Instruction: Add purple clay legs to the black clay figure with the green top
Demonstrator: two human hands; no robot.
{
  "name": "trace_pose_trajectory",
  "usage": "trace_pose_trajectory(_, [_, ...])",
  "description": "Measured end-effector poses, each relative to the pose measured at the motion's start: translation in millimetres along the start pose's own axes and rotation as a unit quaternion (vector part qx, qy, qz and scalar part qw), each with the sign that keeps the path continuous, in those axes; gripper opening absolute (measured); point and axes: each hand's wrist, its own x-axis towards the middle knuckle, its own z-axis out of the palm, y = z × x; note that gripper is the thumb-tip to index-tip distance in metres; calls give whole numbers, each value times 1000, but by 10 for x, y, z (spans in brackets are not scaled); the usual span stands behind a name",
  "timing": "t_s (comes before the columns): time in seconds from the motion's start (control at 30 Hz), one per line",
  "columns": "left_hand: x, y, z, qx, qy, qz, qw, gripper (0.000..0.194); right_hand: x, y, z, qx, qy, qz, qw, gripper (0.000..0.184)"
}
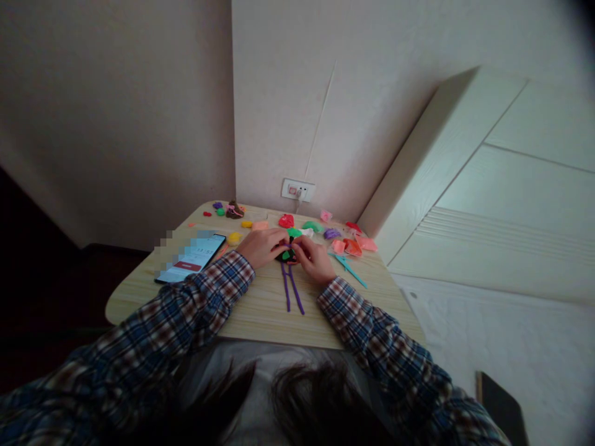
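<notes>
My left hand and my right hand meet over a small black and green clay figure near the table's middle. The fingers of both are pinched together, and a thin bit of purple clay shows between the fingertips. Much of the figure is hidden by my fingers. Two long purple clay strips run from it towards me, lying on the tabletop with a short crosspiece joining them near the top. Just beyond my fingertips is green clay. A teal plastic tool lies to the right of my right hand.
A phone with a lit screen lies on the wooden table, left of my left forearm. Several clay lumps and packets, among them a red one and a purple one, line the far side. A wall socket holds a plug behind.
</notes>
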Motion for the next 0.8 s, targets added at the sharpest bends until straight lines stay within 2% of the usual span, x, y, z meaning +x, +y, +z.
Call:
trace_pose_trajectory(0.2, [3, 6, 9, -6, -8, -12, 1000, 12, 5, -6, -12, -12, 3, -2, 1000, 19])
trace_pose_trajectory(0.37, [4, 17, -16, 1, -5, 1, 1000, 8, 2, -17, -21, -11, -8, 1, 1000, 19])
trace_pose_trajectory(0.8, [2, 15, -16, 3, 0, 23, 1000, 13, -3, -36, -54, -40, 4, -12, 999, 22])
